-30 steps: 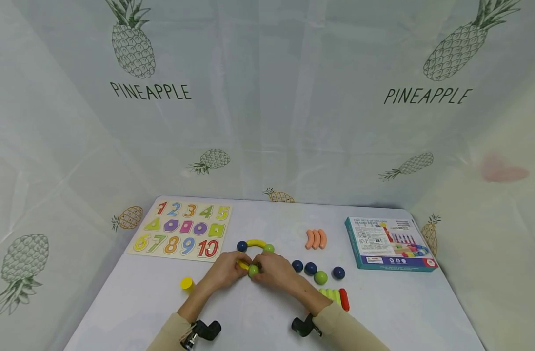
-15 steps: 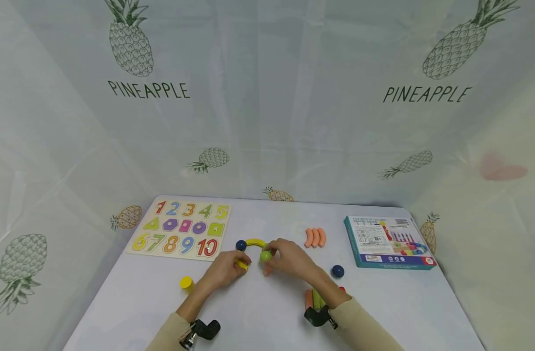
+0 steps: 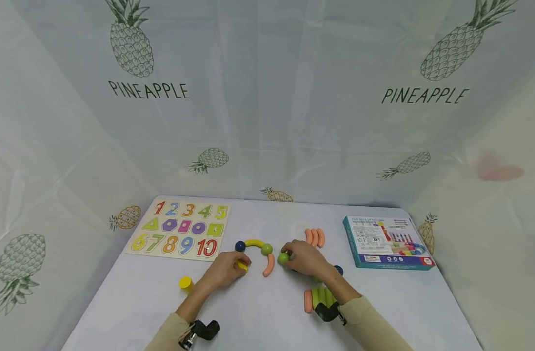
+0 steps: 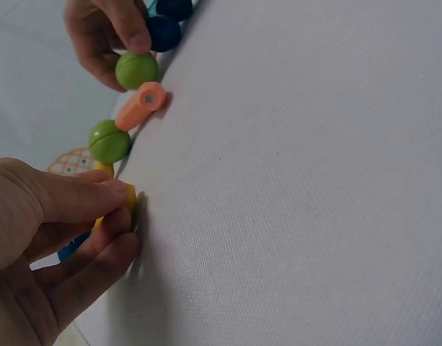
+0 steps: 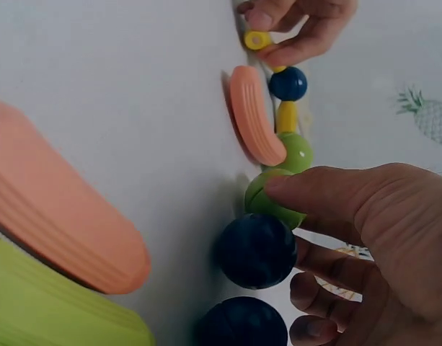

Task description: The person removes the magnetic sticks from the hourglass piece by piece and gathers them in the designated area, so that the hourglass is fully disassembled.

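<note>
My left hand pinches a yellow curved stick between thumb and fingers, close over the table. My right hand holds a green ball at its fingertips, beside two dark blue balls on the table. Between the hands lies a row: a blue ball, a yellow arched stick, another green ball and an orange curved stick. In the left wrist view the orange stick's near end shows a round grey spot.
A number and shape board lies at the back left, a toy box at the back right. Several orange sticks lie behind my right hand. Light green sticks lie near my right wrist, a yellow cylinder left of my left arm.
The hands were together at a green ball. My right hand has moved right with a green ball, uncovering the orange stick in the row. My left hand stays with the yellow stick.
</note>
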Available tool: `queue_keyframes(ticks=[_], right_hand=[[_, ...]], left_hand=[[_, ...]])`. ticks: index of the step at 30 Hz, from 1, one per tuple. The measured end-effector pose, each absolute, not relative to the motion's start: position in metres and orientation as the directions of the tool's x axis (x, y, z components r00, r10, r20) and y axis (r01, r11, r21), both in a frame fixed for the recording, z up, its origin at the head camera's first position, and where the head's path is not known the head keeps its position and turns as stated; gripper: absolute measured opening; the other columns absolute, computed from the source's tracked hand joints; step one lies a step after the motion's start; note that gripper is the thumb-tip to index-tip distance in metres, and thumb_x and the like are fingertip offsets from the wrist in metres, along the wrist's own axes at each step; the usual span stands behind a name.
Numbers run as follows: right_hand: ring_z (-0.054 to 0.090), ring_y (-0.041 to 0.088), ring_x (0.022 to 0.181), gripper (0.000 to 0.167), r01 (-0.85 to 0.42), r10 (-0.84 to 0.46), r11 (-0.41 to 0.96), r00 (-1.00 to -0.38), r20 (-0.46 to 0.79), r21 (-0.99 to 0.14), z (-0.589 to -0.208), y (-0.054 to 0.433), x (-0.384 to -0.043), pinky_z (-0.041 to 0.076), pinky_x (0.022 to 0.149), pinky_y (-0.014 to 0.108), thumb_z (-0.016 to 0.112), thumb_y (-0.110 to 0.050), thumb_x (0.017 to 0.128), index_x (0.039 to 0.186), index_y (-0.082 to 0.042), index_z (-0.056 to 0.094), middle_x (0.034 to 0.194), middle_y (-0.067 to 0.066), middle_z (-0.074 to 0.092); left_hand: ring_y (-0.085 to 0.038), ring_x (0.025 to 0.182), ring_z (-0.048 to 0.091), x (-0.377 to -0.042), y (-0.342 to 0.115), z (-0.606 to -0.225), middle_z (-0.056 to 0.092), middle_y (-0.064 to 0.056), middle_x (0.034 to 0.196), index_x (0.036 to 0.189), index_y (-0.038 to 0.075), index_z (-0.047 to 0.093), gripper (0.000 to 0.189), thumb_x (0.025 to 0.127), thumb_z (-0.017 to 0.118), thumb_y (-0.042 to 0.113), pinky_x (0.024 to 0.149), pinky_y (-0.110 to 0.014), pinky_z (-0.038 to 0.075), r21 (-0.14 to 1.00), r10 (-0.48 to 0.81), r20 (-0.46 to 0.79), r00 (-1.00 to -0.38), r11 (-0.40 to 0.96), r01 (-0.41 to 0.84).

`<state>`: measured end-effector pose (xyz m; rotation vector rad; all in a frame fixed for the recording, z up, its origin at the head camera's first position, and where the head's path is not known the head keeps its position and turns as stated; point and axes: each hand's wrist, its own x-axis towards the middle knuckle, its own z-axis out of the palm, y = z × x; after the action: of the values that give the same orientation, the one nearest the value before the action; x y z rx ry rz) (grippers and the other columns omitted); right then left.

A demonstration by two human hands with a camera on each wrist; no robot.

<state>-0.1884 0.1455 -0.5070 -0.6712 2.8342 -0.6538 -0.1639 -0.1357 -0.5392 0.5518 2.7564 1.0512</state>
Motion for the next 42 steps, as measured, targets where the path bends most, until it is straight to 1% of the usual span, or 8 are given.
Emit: queue_keyframes(ticks=[15,20,22,25,29,33,38,42], right_hand=[[0.060,0.014,0.081,0.038,-0.373,-0.430,0.829,-0.902,-0.048,-0.417,-0.510,0.148,-0.190,0.050,0.066,0.033,0.080,-0.025,0.087,0.120,-0.011,0.070,0.098,0.003,0.066],[0.058,0.014,0.082,0.041,-0.373,-0.426,0.832,-0.904,-0.041,-0.411,-0.506,0.149,-0.190,0.049,0.065,0.033,0.080,-0.026,0.086,0.123,-0.012,0.069,0.101,0.005,0.066],[0.059,0.015,0.083,0.041,-0.377,-0.426,0.830,-0.904,-0.031,-0.411,-0.505,0.148,-0.191,0.050,0.066,0.033,0.080,-0.026,0.086,0.123,-0.012,0.069,0.102,0.005,0.066],[0.060,0.016,0.086,0.040,-0.387,-0.430,0.820,-0.903,-0.006,-0.421,-0.503,0.143,-0.189,0.050,0.068,0.033,0.079,-0.026,0.086,0.122,-0.013,0.069,0.103,0.004,0.066],[0.059,0.016,0.088,0.034,-0.406,-0.448,0.796,-0.894,0.014,-0.450,-0.501,0.128,-0.185,0.049,0.069,0.032,0.077,-0.027,0.088,0.119,-0.013,0.071,0.102,0.004,0.066],[0.058,0.012,0.084,0.031,-0.457,-0.509,0.766,-0.861,0.008,-0.451,-0.499,0.104,-0.176,0.049,0.070,0.029,0.077,-0.029,0.089,0.115,-0.013,0.073,0.097,0.000,0.066],[0.058,0.004,0.081,0.031,-0.532,-0.595,0.734,-0.804,-0.021,-0.422,-0.506,0.073,-0.163,0.050,0.071,0.022,0.078,-0.034,0.088,0.113,-0.016,0.074,0.096,-0.005,0.068],[0.057,0.002,0.080,0.029,-0.559,-0.611,0.740,-0.791,-0.028,-0.373,-0.518,0.056,-0.155,0.047,0.069,0.018,0.080,-0.034,0.086,0.109,-0.016,0.076,0.094,-0.008,0.068]], left_hand=[[-0.007,0.082,0.057,-0.155,-0.128,-0.535,0.069,0.014,0.092,0.102,0.022,0.076,0.018,0.085,0.081,0.019,0.077,-0.030,0.050,0.605,0.382,-0.022,-0.924,0.741,0.291],[-0.005,0.073,0.056,-0.160,-0.124,-0.529,0.066,0.016,0.083,0.101,0.021,0.077,0.014,0.087,0.079,0.023,0.065,-0.025,0.048,0.591,0.313,0.077,-0.946,0.750,0.296],[-0.007,0.075,0.056,-0.167,-0.123,-0.527,0.067,0.014,0.086,0.100,0.022,0.077,0.013,0.088,0.079,0.024,0.065,-0.024,0.047,0.582,0.260,0.139,-0.956,0.759,0.291],[-0.012,0.086,0.057,-0.176,-0.124,-0.528,0.071,0.008,0.098,0.100,0.022,0.078,0.014,0.087,0.081,0.022,0.072,-0.029,0.048,0.563,0.218,0.202,-0.955,0.772,0.295],[-0.021,0.102,0.060,-0.183,-0.126,-0.531,0.071,0.000,0.113,0.104,0.019,0.078,0.017,0.087,0.079,0.018,0.084,-0.039,0.052,0.558,0.248,0.156,-0.956,0.777,0.292],[-0.025,0.106,0.063,-0.181,-0.127,-0.532,0.070,-0.003,0.113,0.105,0.016,0.078,0.017,0.088,0.077,0.016,0.089,-0.044,0.054,0.554,0.265,0.088,-0.960,0.788,0.268],[-0.024,0.106,0.064,-0.177,-0.129,-0.532,0.069,-0.002,0.111,0.105,0.016,0.078,0.018,0.087,0.079,0.019,0.089,-0.044,0.054,0.542,0.259,0.074,-0.963,0.800,0.257],[-0.024,0.108,0.065,-0.175,-0.132,-0.532,0.070,-0.001,0.112,0.106,0.017,0.077,0.020,0.086,0.080,0.019,0.093,-0.045,0.053,0.524,0.287,0.065,-0.956,0.805,0.278]])
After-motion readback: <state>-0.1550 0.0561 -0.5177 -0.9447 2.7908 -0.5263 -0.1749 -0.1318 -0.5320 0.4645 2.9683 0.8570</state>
